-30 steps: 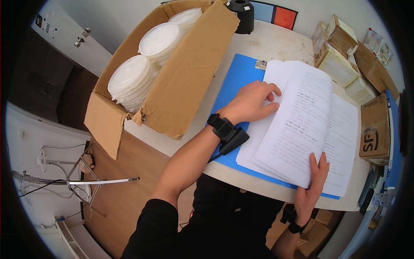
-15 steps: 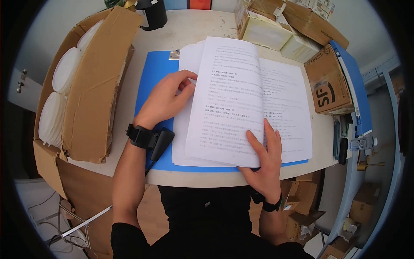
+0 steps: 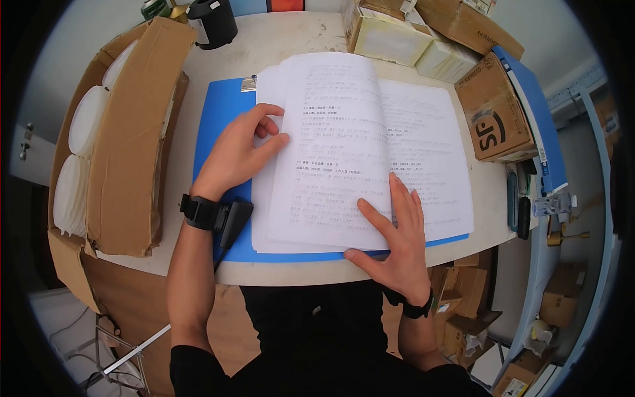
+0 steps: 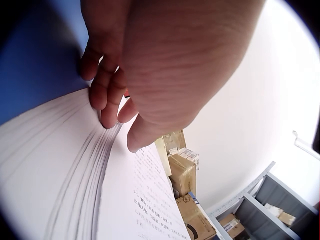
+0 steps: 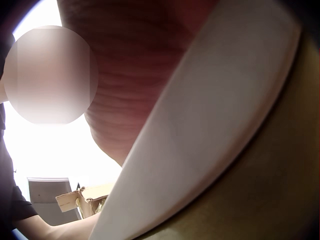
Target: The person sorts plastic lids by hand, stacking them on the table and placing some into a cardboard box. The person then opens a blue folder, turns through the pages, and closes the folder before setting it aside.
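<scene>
A stack of printed pages lies on a blue clipboard, with its upper sheets folded over to the left and another printed page exposed on the right. At the left edge my left hand pinches the sheets; the left wrist view shows the thumb of this hand on the printed side and fingers at the layered edges. My right hand rests with spread fingers at the lower right of the folded sheets. In the right wrist view, the palm is beside the white table edge.
An open cardboard box of round white lids stands left. A black container is at the back. Cartons and an SF box line the right side, near dark tools.
The head view has swung, so the table and box sit further left and level. My right thumb has spread away from the fingers at the pages' lower edge. My left hand keeps its place at the left edge.
</scene>
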### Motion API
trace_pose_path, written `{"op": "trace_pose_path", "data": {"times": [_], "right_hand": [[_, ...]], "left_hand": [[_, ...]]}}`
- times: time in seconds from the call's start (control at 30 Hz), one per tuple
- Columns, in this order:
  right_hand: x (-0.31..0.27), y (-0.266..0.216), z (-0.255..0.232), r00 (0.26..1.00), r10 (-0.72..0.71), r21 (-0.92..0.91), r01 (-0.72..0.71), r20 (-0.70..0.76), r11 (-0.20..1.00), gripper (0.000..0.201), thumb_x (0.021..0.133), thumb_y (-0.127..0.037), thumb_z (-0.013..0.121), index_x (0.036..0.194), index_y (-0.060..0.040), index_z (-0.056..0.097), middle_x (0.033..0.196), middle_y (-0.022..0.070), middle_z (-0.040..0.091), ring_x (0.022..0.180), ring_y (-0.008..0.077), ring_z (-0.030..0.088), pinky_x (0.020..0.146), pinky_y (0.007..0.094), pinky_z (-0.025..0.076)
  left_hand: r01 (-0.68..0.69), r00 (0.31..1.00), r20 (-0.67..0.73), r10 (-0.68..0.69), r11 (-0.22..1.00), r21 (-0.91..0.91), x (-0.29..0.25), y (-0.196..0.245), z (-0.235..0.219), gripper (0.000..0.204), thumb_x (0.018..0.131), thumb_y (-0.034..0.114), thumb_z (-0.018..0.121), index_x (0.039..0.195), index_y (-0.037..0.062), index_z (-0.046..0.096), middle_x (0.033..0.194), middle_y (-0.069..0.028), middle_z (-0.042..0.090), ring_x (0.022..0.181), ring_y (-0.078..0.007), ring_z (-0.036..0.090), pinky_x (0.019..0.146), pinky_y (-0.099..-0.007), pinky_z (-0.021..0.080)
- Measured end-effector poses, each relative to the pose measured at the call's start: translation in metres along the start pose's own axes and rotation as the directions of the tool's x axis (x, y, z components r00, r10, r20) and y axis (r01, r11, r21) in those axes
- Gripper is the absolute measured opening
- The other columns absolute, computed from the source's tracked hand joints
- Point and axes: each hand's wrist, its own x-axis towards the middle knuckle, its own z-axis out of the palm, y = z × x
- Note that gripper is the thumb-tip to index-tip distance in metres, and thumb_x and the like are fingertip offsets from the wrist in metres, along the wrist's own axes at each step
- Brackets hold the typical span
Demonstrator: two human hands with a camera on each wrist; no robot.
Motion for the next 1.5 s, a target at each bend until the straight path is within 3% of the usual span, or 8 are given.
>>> {"op": "trace_pose_path", "data": {"times": [0.27,0.43,0.67,0.73,0.77,0.83,0.93,1.5], "right_hand": [[-0.002,0.001,0.0,1.0,-0.008,-0.002,0.008,-0.006,1.0,0.069,0.077,-0.041,0.089,0.138,-0.0182,0.069,0.164,0.0326,0.032,0.151,0.0465,0.035,0.123,0.0606,0.021],[-0.013,0.008,-0.022,0.997,0.068,0.185,-0.073,0.03,0.98,0.063,0.083,-0.027,0.084,0.14,-0.0073,0.065,0.158,0.0248,0.047,0.151,0.0404,0.039,0.125,0.0574,0.021],[-0.04,0.073,-0.041,0.966,0.199,-0.082,-0.214,-0.167,0.973,0.047,0.092,-0.018,0.072,0.135,-0.0006,0.064,0.154,0.0185,0.054,0.149,0.0396,0.041,0.126,0.0531,0.024],[-0.045,0.091,-0.039,0.862,0.341,-0.054,-0.387,-0.375,0.92,0.045,0.097,-0.018,0.068,0.137,0.0003,0.062,0.153,0.021,0.054,0.148,0.0397,0.043,0.124,0.0491,0.029],[-0.044,0.094,-0.036,0.863,0.338,-0.057,-0.385,-0.375,0.921,0.045,0.097,-0.018,0.068,0.137,0.0003,0.062,0.153,0.021,0.054,0.148,0.0397,0.043,0.124,0.0491,0.029],[-0.043,0.098,-0.034,0.725,0.494,0.112,-0.508,-0.48,0.854,0.047,0.101,-0.021,0.065,0.141,0.0024,0.058,0.152,0.0245,0.053,0.148,0.0402,0.043,0.122,0.0466,0.033],[-0.042,0.098,-0.029,0.673,0.528,0.093,-0.57,-0.518,0.817,0.051,0.103,-0.024,0.064,0.144,0.0047,0.054,0.152,0.027,0.052,0.147,0.0406,0.042,0.122,0.0463,0.033],[-0.046,0.1,-0.027,0.63,0.538,0.107,-0.589,-0.56,0.801,0.051,0.101,-0.022,0.066,0.143,0.0045,0.056,0.152,0.0282,0.05,0.145,0.0398,0.046,0.119,0.0452,0.037]], "left_hand": [[0.022,1.0,0.001,-0.022,1.0,-0.005,-0.003,0.005,-0.002,0.049,0.087,0.016,0.08,0.133,0.0087,0.063,0.098,-0.0031,0.062,0.092,-0.0162,0.056,0.082,-0.0305,0.047],[0.048,0.999,0.019,-0.048,0.999,-0.002,-0.002,0.007,-0.002,0.051,0.085,0.014,0.081,0.133,0.0099,0.063,0.099,-0.0035,0.062,0.093,-0.0171,0.056,0.083,-0.0315,0.048],[0.045,0.999,0.02,-0.046,0.997,0.064,-0.003,0.01,-0.004,0.045,0.084,0.017,0.08,0.126,0.0091,0.067,0.1,-0.0058,0.066,0.095,-0.0217,0.06,0.085,-0.0353,0.053],[0.05,0.999,0.018,-0.051,0.997,0.064,-0.003,0.01,-0.004,0.043,0.084,0.017,0.08,0.124,0.009,0.068,0.1,-0.0057,0.067,0.095,-0.0218,0.06,0.085,-0.0355,0.052],[0.047,0.999,0.016,-0.048,0.997,0.058,-0.003,0.01,-0.004,0.042,0.084,0.017,0.08,0.123,0.0088,0.068,0.099,-0.0056,0.067,0.095,-0.0218,0.06,0.085,-0.0356,0.053],[0.043,0.999,0.014,-0.044,0.998,0.05,-0.003,0.009,-0.003,0.041,0.084,0.018,0.08,0.123,0.0087,0.069,0.099,-0.0055,0.067,0.095,-0.0218,0.06,0.085,-0.0358,0.053],[0.034,0.999,0.009,-0.034,0.999,0.043,-0.002,0.009,-0.002,0.041,0.083,0.018,0.08,0.122,0.0086,0.07,0.099,-0.0052,0.067,0.095,-0.0216,0.06,0.085,-0.0357,0.052],[0.021,1.0,0.019,-0.021,0.999,0.033,-0.001,0.009,-0.002,0.041,0.083,0.016,0.081,0.121,0.0071,0.069,0.098,-0.0053,0.065,0.093,-0.02,0.059,0.084,-0.034,0.051]]}}
